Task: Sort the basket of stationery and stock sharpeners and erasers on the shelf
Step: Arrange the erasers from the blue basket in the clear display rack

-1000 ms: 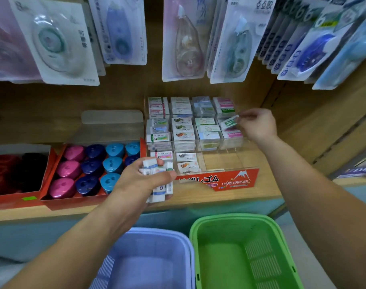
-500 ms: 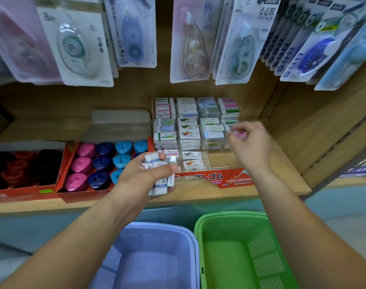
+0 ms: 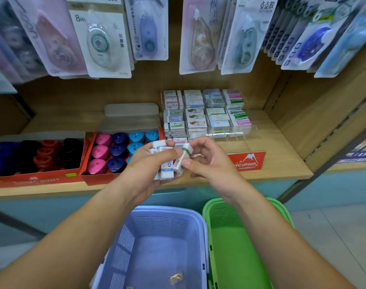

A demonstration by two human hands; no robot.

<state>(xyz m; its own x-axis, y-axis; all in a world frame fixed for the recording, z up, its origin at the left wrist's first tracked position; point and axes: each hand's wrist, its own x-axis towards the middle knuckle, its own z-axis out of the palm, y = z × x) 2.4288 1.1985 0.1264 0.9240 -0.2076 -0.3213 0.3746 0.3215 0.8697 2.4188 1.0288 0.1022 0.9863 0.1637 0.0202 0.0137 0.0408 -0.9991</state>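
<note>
Now | left hand (image 3: 148, 165) clutches erasers (image 3: 167, 171) | right hand (image 3: 211, 163) pinches green-banded eraser (image 3: 184, 154) at their 3 o'clock | rack (image 3: 219, 131) at 12 | blue basket (image 3: 157, 213) at 6

Both forearms reach forward, hands meeting at centre. The left hand (image 3: 145, 166) clutches several erasers (image 3: 167, 171); the right hand (image 3: 211, 163) pinches one eraser (image 3: 183, 157) between thumb and fingers.

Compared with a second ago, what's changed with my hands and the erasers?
The right hand drew back from the clear display to the left hand and now pinches a green-banded eraser. The left hand still grips its bunch of erasers; sharpeners and baskets are unmoved.
</note>
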